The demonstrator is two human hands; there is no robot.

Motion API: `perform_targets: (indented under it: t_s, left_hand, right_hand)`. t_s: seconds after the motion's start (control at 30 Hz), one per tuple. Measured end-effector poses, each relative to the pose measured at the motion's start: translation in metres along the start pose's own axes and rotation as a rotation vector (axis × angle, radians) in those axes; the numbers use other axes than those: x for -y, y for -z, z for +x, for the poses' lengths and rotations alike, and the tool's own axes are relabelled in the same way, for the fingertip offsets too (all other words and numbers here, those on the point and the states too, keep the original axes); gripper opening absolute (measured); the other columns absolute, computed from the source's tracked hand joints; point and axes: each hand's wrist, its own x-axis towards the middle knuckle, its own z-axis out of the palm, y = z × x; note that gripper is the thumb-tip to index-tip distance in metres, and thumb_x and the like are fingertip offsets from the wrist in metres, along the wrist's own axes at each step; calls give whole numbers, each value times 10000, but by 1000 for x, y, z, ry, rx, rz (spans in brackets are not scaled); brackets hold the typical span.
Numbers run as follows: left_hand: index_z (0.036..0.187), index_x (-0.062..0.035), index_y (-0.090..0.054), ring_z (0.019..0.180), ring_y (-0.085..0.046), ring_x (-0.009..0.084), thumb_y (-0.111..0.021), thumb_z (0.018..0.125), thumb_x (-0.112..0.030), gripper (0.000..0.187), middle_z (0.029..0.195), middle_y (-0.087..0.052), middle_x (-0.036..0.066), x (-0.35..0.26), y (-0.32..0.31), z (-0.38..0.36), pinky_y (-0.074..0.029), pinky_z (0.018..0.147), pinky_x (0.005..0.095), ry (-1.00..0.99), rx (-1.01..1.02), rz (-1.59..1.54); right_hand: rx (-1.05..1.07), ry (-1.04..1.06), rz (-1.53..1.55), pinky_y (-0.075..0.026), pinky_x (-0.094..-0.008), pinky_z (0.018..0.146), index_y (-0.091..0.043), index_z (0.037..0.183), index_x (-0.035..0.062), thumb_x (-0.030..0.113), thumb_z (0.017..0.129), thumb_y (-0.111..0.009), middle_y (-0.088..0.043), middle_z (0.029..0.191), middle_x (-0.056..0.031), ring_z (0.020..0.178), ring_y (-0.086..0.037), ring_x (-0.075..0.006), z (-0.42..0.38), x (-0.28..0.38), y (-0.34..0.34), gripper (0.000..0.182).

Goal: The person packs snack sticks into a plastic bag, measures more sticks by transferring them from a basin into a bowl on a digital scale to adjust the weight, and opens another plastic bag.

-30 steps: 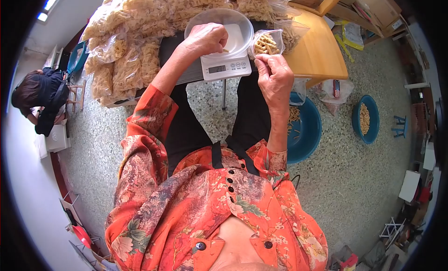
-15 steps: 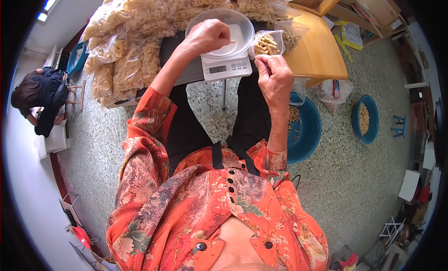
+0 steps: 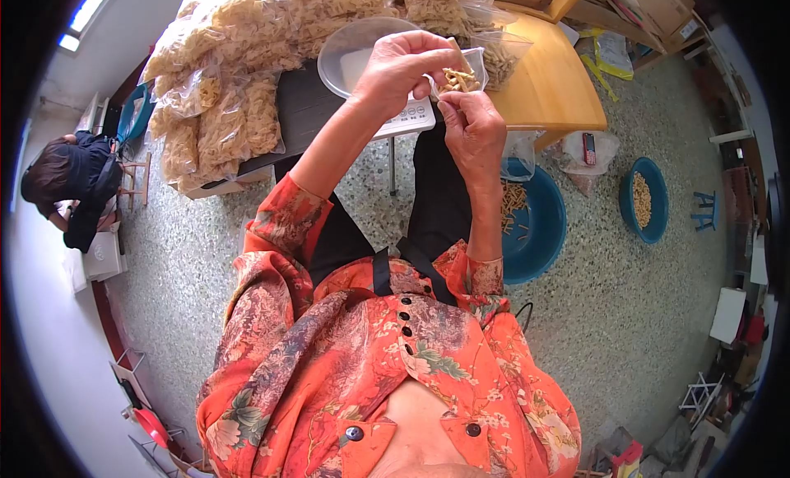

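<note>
My right hand [image 3: 476, 130] pinches the near edge of a small clear plastic bag [image 3: 477, 62] with thumb and fingers. Inside the bag lie tan stick-shaped pieces [image 3: 459, 81]. My left hand [image 3: 405, 65] is at the bag's mouth, fingers bent and closed around a tan stick [image 3: 454, 46]; part of its grip is hidden. Below my left wrist is a white kitchen scale [image 3: 411, 118], its display covered by my forearm. A clear round bowl [image 3: 333, 54] rests on the scale, partly behind my left hand.
Filled plastic bags [image 3: 222, 50] are piled on the dark table [image 3: 306, 107]. A wooden chair [image 3: 555, 83] stands at the right. Blue basins [image 3: 547, 223] with tan pieces sit on the floor, near a red phone [image 3: 588, 149] on plastic. Another person [image 3: 74, 177] sits far left.
My left hand has moved right, from above the bowl to the bag's mouth. My right hand still holds the bag, shifted slightly left. The scale's display has become covered.
</note>
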Motion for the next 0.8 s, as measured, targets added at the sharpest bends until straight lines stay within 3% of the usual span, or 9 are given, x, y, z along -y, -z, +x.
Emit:
perform_targets:
  t_s: [0.07,0.1,0.13,0.2,0.23,0.33,0.47,0.5,0.8]
  left_hand:
    - [931,-24,-679,625,-604,63,-683,863,-119,117,812,-683,26,5,-8,1,-441,457,185,-264,-99,654]
    - [871,-57,-695,644,-646,152,-721,777,-176,154,780,-685,52,14,0,10,-516,582,323,-472,-138,991]
    - [871,-57,-695,644,-646,152,-721,777,-176,154,780,-685,52,13,0,10,-516,582,323,-458,-143,989]
    - [906,-44,-678,627,-631,167,-684,808,-163,155,781,-677,73,10,2,11,-500,575,298,-772,-19,1425]
    - [896,-56,-672,697,-641,261,-665,792,-139,134,831,-667,123,9,1,12,-518,644,347,-777,13,1484]
    - [858,-100,-672,776,-657,304,-614,792,-183,121,826,-670,92,0,2,19,-519,681,415,-714,105,1744]
    - [953,-24,-652,765,-667,319,-647,757,-124,220,796,-663,139,-18,-3,25,-523,641,401,-643,223,1861]
    - [904,-11,-635,779,-665,322,-627,759,-95,168,804,-658,153,-21,-6,24,-521,642,402,-620,216,1857]
    - [951,-37,-662,857,-649,312,-581,776,-8,195,881,-630,128,-37,19,35,-528,699,404,-610,448,1791]
  right_hand:
    - [1,3,-14,-514,-393,659,-673,871,48,71,790,-702,-627,821,-135,750,-639,-324,0,-2,1,89]
    - [3,10,-26,-512,-396,654,-671,870,51,75,792,-700,-625,819,-139,745,-638,-329,-1,-3,1,86]
    - [14,0,-24,-512,-396,654,-671,870,51,75,792,-700,-625,819,-139,745,-638,-329,-1,-4,1,86]
    - [-5,23,-21,-508,-400,649,-670,867,54,78,796,-692,-624,817,-139,739,-635,-335,0,-5,1,78]
    - [-11,28,-21,-505,-398,645,-673,864,55,77,796,-687,-624,811,-138,731,-633,-332,0,-5,1,73]
    - [-13,12,14,-507,-391,650,-676,860,52,72,789,-692,-626,806,-137,731,-634,-326,0,-8,-1,76]
    - [-14,27,8,-509,-385,653,-679,862,47,63,786,-694,-633,812,-135,731,-635,-320,3,-8,1,79]
    - [-20,29,14,-510,-383,655,-679,865,43,59,786,-694,-636,817,-136,732,-637,-320,4,-9,1,81]
    - [17,34,35,-506,-374,672,-674,903,22,58,811,-690,-634,845,-145,744,-633,-314,18,-7,5,100]
